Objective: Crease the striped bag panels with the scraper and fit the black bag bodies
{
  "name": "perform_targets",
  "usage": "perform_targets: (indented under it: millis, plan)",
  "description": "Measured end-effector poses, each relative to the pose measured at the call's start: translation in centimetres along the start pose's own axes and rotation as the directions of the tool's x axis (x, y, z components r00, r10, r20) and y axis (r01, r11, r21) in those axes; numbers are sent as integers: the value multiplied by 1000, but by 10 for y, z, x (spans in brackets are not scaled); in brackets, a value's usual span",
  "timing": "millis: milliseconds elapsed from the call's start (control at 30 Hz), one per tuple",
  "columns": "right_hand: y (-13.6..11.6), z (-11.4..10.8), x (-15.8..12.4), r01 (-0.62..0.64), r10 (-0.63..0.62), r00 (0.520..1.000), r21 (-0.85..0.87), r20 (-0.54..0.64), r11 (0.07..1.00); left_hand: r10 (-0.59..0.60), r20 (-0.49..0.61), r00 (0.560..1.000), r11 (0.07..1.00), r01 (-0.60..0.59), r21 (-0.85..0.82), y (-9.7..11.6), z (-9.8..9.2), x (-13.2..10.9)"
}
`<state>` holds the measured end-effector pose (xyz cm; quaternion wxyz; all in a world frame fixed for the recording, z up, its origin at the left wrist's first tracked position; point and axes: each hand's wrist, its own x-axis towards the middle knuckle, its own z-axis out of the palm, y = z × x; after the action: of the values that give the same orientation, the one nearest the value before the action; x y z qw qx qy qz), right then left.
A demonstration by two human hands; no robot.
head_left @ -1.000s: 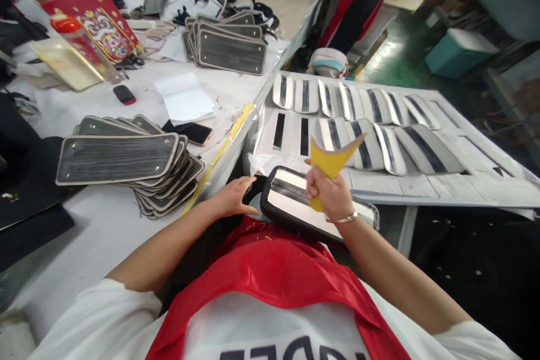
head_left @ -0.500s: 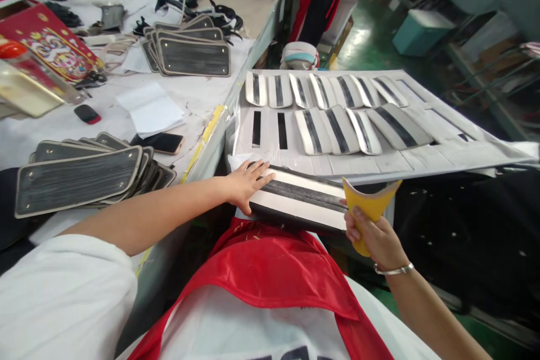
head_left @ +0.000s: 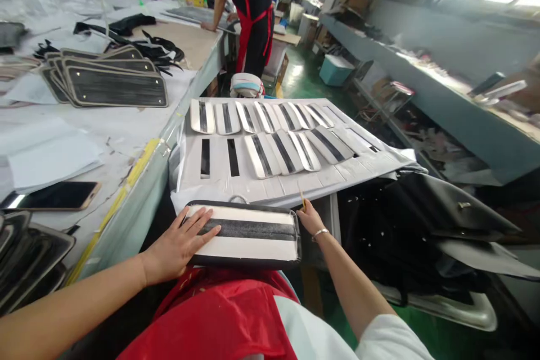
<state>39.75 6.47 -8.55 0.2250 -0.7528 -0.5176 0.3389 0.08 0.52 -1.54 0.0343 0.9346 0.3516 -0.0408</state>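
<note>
A long piece with white and black stripes and a black edge point(head_left: 253, 229) lies in front of my red apron. My left hand point(head_left: 179, 244) rests flat on its left end with the fingers spread. At its right end, my right hand point(head_left: 310, 216) grips the yellow scraper point(head_left: 302, 200), which shows edge-on as a thin strip. Beyond the piece, a pale board point(head_left: 270, 187) bears two rows of striped white and grey pieces point(head_left: 264, 156).
The table point(head_left: 126, 129) at the left holds stacked dark panels point(head_left: 118, 87), a phone point(head_left: 53, 196) and white paper point(head_left: 50, 152). Black sheets point(head_left: 422, 208) hang at the right. Another person point(head_left: 253, 11) stands at the far table.
The view has swung up and to the right. My right hand has turned the yellow scraper from face-on to edge-on and is now at the piece's right end. My left hand stays on the piece.
</note>
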Motion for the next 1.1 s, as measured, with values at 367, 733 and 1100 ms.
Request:
perform_targets:
  millis: [367, 733, 1100]
  plan:
    - [-35, 68, 70, 330, -108, 901, -503, 420, 799, -9, -55, 998, 999, 7, -45, 4, 7, 0]
    - [-66, 39, 42, 408, -300, 905, -413, 302, 815, -92, -164, 982, 995, 85, -50, 5, 22, -16]
    - [-97, 4, -107, 910, -806, 408, -255, 429, 326, -344, -45, 938, 864, 298, -406, -17, 9, -50]
